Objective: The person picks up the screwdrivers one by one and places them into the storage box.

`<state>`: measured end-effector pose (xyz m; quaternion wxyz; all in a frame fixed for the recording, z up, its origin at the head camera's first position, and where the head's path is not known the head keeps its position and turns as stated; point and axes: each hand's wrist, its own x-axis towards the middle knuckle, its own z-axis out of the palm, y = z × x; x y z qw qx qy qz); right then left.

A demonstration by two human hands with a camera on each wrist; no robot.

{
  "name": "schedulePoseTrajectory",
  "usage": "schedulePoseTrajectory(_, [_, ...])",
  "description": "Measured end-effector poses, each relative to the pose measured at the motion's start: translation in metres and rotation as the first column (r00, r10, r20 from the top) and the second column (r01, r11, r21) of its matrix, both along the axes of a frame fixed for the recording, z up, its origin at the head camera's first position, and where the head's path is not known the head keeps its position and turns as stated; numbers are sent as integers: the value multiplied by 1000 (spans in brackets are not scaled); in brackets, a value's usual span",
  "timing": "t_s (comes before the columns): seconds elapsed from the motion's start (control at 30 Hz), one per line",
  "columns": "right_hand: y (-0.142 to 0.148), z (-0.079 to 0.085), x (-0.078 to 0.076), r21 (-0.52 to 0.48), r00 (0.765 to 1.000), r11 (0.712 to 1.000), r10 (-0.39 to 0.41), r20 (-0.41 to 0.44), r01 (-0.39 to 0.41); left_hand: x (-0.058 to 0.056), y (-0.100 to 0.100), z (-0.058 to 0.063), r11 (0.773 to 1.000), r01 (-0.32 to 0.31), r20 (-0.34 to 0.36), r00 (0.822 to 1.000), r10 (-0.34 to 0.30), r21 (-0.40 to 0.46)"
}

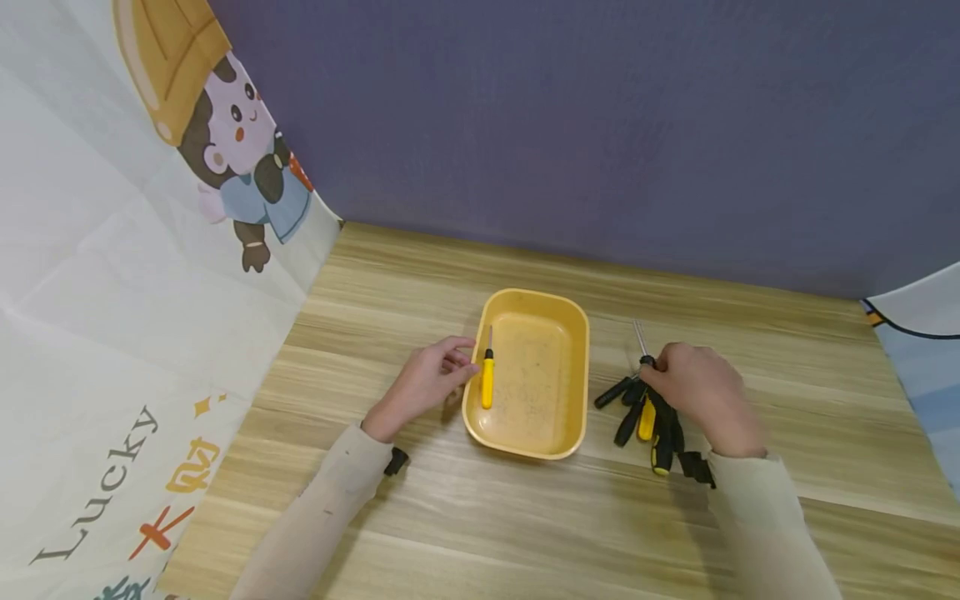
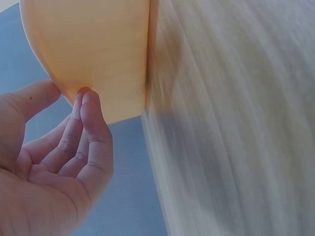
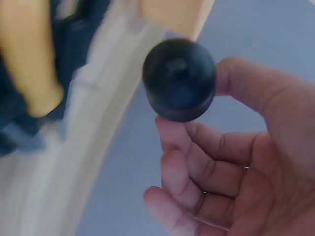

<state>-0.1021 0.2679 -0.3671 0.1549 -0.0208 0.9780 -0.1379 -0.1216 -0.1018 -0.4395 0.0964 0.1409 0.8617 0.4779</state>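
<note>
At the left rim of a yellow plastic bin, my left hand pinches the edge. The left wrist view shows its thumb at the rim and its fingertips against the outer wall. Inside the bin, a yellow-handled screwdriver lies along the left wall. To the right, my right hand holds a black-handled screwdriver, its metal shaft directed away from me. The butt of this black handle faces the right wrist camera between thumb and fingers.
Several screwdrivers with black or yellow handles lie in a pile beneath and beside the right hand, partly hidden by it. The wooden table ends at a dark blue-grey backdrop. A printed white sheet borders the left.
</note>
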Motion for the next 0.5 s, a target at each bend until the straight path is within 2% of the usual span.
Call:
schedulePoseTrajectory(0.23, [-39, 10, -18, -11, 997, 998, 61, -53, -61, 0, 0, -1, 1000, 0, -7, 1000, 0, -2])
schedulePoseTrajectory(0.5, [-84, 14, -34, 2, 992, 992, 123, -32, -123, 0, -1, -1, 1000, 3, -13, 1000, -3, 5])
